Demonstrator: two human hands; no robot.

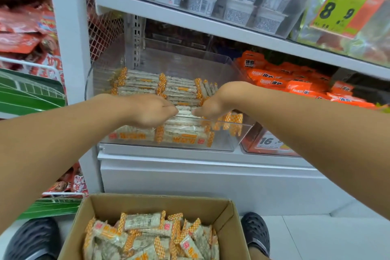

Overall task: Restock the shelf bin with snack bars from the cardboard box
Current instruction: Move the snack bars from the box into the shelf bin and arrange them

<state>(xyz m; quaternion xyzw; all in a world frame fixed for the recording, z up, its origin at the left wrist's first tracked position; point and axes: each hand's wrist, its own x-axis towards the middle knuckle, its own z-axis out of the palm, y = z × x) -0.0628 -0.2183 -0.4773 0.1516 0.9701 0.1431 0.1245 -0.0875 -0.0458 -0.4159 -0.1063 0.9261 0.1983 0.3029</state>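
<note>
Both hands are down inside the clear shelf bin (pixel 236 133), settling snack bars (pixel 179 95) into rows. The left hand (pixel 150 111) is curled with its grip pinched together on a bar near the front. The right hand (pixel 213 103) is bent over the stack beside it; whether its grip is clamped on anything I cannot tell. The bin looks about half full, so this is the placing step. Next, the hands need to let go, pull back over the rim and drop to the cardboard box (pixel 228 213) on the floor, where many loose bars (pixel 147 238) wait.
</note>
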